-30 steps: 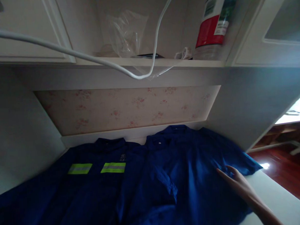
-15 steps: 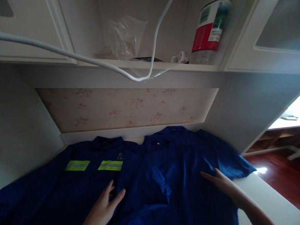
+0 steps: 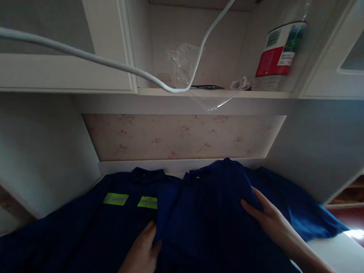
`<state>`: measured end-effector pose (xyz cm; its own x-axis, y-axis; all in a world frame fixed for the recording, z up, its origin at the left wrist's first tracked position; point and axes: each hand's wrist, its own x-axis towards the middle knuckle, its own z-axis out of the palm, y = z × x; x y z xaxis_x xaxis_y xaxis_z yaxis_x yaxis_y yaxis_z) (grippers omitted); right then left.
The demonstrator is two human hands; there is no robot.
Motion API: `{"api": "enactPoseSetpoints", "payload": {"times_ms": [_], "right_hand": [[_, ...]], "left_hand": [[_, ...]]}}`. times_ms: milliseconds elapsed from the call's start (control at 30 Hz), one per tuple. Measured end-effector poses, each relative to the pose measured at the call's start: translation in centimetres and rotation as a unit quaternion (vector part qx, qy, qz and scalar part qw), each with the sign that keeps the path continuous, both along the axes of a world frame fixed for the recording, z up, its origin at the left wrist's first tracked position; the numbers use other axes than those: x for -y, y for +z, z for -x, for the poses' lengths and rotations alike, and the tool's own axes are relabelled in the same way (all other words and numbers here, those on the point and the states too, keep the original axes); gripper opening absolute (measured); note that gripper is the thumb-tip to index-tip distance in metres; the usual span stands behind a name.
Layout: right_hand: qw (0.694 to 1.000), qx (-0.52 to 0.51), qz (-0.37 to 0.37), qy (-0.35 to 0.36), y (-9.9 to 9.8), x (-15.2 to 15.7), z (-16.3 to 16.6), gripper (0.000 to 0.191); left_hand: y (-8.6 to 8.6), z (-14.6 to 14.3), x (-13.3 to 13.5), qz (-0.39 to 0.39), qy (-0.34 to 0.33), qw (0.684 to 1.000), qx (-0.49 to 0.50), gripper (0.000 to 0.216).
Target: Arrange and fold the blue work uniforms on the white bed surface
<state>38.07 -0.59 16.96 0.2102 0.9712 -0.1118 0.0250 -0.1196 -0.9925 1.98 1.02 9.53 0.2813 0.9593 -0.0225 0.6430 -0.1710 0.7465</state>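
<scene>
White tabletop (image 3: 338,252) spread beneath one blue shirt (image 3: 199,215), which you held between two separated hands: your left hand (image 3: 141,251) gripped one edge, your right hand (image 3: 271,217) pinched the other. Left of it lay one jacket (image 3: 83,227) with two yellow strips (image 3: 116,199); right, more blue cloth (image 3: 310,211). Above, one white cord (image 3: 107,62) looped before one shelf (image 3: 252,94) bearing one bottle (image 3: 271,61).

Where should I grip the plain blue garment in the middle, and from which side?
Probably by both side edges, one hand from each side: the plain blue garment spreads wide between the left hand and right hand, and its left edge laps over the striped garment, leaving cloth to pinch.
</scene>
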Motion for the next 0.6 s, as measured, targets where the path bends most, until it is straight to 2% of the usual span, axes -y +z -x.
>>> {"api": "enactPoseSetpoints", "payload": {"times_ms": [67, 133, 200, 233, 267, 300, 333, 400, 500, 533, 600], "right_hand": [[1.000, -0.011, -0.025, -0.005, 1.8, -0.5, 2.5, 0.063], [0.999, -0.023, -0.041, 0.012, 2.1, -2.0, 5.0, 0.060], [0.998, 0.004, -0.051, 0.032, 0.6, -4.3, 7.7, 0.054], [0.997, 0.035, -0.057, 0.037, -0.6, -5.5, 9.1, 0.051], [0.995, 0.069, -0.064, 0.040, -2.0, -6.5, 10.6, 0.047], [0.991, 0.100, -0.072, 0.044, -3.4, -7.3, 12.1, 0.041], [0.988, 0.119, -0.081, 0.055, -4.7, -7.8, 13.7, 0.035], [0.983, 0.117, -0.097, 0.106, -6.4, -7.4, 16.7, 0.025], [0.955, 0.070, -0.111, 0.266, -6.0, -4.4, 19.6, 0.019], [0.933, 0.046, -0.112, 0.339, -5.3, -3.2, 20.0, 0.018], [0.866, 0.004, -0.116, 0.487, -3.8, -0.9, 19.8, 0.018]], "left_hand": [[2.7, 5.2, -1.1, -0.049, 0.052, 0.997, -0.040, 0.040], [5.4, 11.3, -2.8, -0.074, 0.101, 0.987, -0.102, 0.042], [6.9, 17.0, -4.5, -0.093, 0.163, 0.961, -0.203, 0.047], [7.1, 19.3, -5.1, -0.142, 0.209, 0.933, -0.256, 0.054], [6.7, 21.1, -5.6, -0.193, 0.239, 0.903, -0.302, 0.060], [5.8, 22.4, -5.8, -0.228, 0.241, 0.883, -0.332, 0.064], [4.5, 23.3, -5.8, -0.243, 0.225, 0.876, -0.349, 0.067], [1.1, 24.0, -5.2, -0.211, 0.174, 0.893, -0.357, 0.070], [-3.6, 24.5, -3.8, -0.128, 0.153, 0.919, -0.340, 0.064], [-4.5, 24.8, -3.3, -0.116, 0.146, 0.925, -0.333, 0.057], [-4.9, 25.9, -2.0, -0.118, 0.127, 0.933, -0.316, 0.047]]}}
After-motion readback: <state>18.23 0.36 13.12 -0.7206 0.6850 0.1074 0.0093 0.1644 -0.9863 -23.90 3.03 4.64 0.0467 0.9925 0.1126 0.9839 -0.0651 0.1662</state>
